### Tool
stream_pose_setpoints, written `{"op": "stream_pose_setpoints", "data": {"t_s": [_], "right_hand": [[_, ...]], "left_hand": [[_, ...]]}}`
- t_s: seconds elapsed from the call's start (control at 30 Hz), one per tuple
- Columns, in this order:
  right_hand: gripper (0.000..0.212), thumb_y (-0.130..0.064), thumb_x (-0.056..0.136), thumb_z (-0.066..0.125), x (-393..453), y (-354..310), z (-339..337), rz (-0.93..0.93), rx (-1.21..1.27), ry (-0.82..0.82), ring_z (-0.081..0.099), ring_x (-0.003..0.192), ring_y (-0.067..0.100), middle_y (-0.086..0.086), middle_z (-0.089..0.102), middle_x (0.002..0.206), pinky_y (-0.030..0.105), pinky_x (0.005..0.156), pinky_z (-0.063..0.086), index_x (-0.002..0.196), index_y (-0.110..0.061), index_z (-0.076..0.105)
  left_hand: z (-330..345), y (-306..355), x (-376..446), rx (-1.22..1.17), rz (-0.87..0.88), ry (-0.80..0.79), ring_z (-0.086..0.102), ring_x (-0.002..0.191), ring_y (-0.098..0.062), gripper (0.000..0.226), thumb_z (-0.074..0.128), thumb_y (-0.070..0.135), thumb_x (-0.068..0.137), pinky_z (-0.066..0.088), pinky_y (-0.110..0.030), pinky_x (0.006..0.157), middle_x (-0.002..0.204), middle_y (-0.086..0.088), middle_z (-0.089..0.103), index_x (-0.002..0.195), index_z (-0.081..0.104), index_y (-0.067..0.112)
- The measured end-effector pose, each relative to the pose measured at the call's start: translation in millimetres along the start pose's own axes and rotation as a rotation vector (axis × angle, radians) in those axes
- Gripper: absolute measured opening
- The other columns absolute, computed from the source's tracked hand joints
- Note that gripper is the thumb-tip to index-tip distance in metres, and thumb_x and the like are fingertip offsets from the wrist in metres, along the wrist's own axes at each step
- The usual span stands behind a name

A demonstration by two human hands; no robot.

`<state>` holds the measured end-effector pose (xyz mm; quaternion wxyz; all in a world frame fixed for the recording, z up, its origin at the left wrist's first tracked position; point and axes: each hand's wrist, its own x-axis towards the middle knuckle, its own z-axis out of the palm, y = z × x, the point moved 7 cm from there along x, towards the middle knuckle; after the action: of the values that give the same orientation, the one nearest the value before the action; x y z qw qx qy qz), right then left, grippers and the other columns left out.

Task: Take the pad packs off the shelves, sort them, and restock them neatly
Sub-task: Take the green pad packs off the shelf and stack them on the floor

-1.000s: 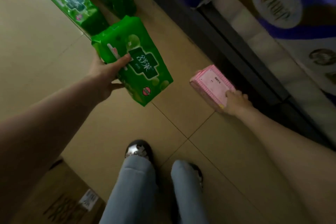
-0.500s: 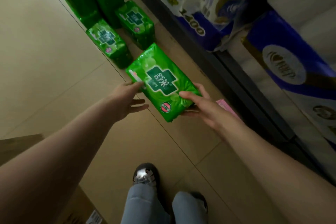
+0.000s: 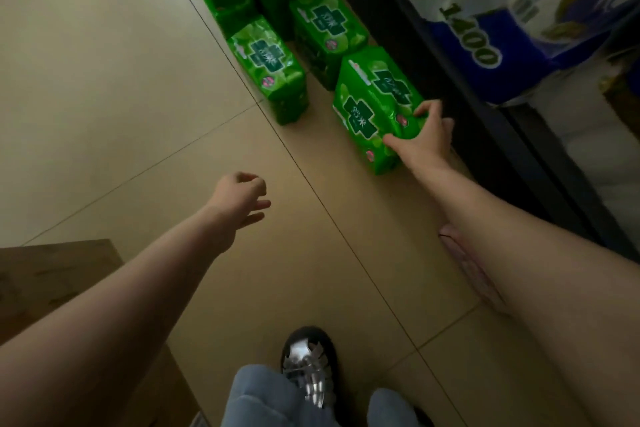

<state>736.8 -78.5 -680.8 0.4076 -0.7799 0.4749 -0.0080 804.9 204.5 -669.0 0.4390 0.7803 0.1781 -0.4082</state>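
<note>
Green pad pack (image 3: 372, 107) on floor tiles (image 3: 104, 80), right hand (image 3: 424, 139) gripping

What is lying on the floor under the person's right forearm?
A pink pack lies on the floor tiles, showing beside the right forearm. The arm covers most of it, so its label cannot be seen.

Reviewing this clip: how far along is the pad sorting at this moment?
Done: several green pad packs stand grouped on the floor tiles beside the shelf base. In hand: the right hand grips the top green pack of the nearest stack; the left hand hangs empty. Left: a pink pack lies under the right forearm, and restocking has not begun.
</note>
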Motion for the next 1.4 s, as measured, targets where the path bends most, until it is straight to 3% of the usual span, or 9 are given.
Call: {"op": "stream_pose_setpoints", "data": {"t_s": [0.13,0.27,0.5,0.7,0.9,1.1,1.2,1.33,1.4], "right_hand": [[0.058,-0.028,0.069,0.075,-34,-37,-35,-0.237,-0.087,0.107,0.047,0.109,0.026,0.010,0.039,0.121,0.030,0.072,0.041,0.114,-0.015,0.042],[0.058,-0.026,0.069,0.076,-53,-122,-57,-0.395,-0.079,0.030,0.046,0.107,0.023,0.010,0.040,0.118,0.027,0.075,0.043,0.114,-0.011,0.043],[0.054,-0.024,0.078,0.074,-27,-284,-47,-0.284,0.041,-0.046,0.035,0.101,0.015,0.013,0.038,0.126,0.008,0.062,0.027,0.118,-0.013,0.039],[0.047,-0.029,0.078,0.073,-6,-328,21,-0.273,0.066,-0.268,0.041,0.087,0.013,0.005,0.037,0.112,0.004,0.050,0.032,0.110,-0.019,0.039],[0.051,-0.027,0.076,0.075,-18,-321,152,-0.260,-0.009,-0.505,0.042,0.091,0.018,0.008,0.038,0.114,0.023,0.073,0.039,0.114,-0.017,0.042],[0.054,-0.028,0.075,0.075,11,-312,234,-0.235,-0.061,-0.389,0.049,0.097,0.027,0.012,0.033,0.119,0.025,0.071,0.039,0.115,-0.015,0.040],[0.056,-0.028,0.078,0.073,41,-304,264,-0.235,-0.075,-0.322,0.047,0.109,0.032,0.016,0.031,0.126,0.032,0.089,0.041,0.121,-0.014,0.040],[0.062,-0.018,0.088,0.056,46,-264,301,-0.311,-0.788,-0.525,0.013,0.136,0.039,0.021,0.007,0.150,0.044,0.112,0.021,0.143,-0.018,0.027],[0.066,-0.017,0.089,0.051,40,-262,299,-0.410,-0.915,-0.517,0.006,0.140,0.040,0.022,0.003,0.152,0.044,0.115,0.011,0.147,-0.019,0.020]], "left_hand": [[-28,15,-3,-0.124,0.028,0.124,0.057,0.095,-0.020,0.025,0.040,0.008,0.097,0.047,-0.026,0.071,0.093,-0.003,0.056,0.120,0.049,0.007],[-43,77,-30,-0.264,0.060,0.140,0.057,0.083,-0.014,0.023,0.038,0.005,0.094,0.045,-0.023,0.070,0.098,-0.005,0.055,0.112,0.049,0.014],[-108,202,-60,-0.271,0.195,0.147,0.058,0.092,-0.018,0.031,0.042,0.008,0.095,0.048,-0.028,0.076,0.108,-0.007,0.055,0.126,0.044,0.013],[-152,192,-23,-0.313,0.110,0.260,0.060,0.088,-0.018,0.030,0.043,0.006,0.093,0.049,-0.031,0.076,0.107,-0.009,0.056,0.122,0.041,0.013],[-186,155,25,-0.334,0.016,0.336,0.060,0.095,-0.022,0.029,0.043,0.008,0.095,0.048,-0.034,0.080,0.106,-0.009,0.056,0.123,0.041,0.015],[-213,97,72,-0.327,-0.068,0.388,0.059,0.095,-0.022,0.033,0.043,0.005,0.095,0.048,-0.034,0.080,0.107,-0.010,0.055,0.126,0.042,0.016],[-216,68,87,-0.312,-0.081,0.384,0.058,0.094,-0.021,0.036,0.044,0.004,0.095,0.047,-0.032,0.076,0.098,-0.005,0.055,0.129,0.041,0.016],[-216,41,94,-0.291,-0.129,0.393,0.058,0.096,-0.022,0.038,0.043,0.003,0.095,0.047,-0.034,0.080,0.105,-0.010,0.054,0.131,0.041,0.015],[-214,41,92,-0.303,-0.148,0.389,0.057,0.098,-0.023,0.039,0.043,0.003,0.095,0.047,-0.034,0.082,0.111,-0.013,0.053,0.132,0.040,0.015]]}}
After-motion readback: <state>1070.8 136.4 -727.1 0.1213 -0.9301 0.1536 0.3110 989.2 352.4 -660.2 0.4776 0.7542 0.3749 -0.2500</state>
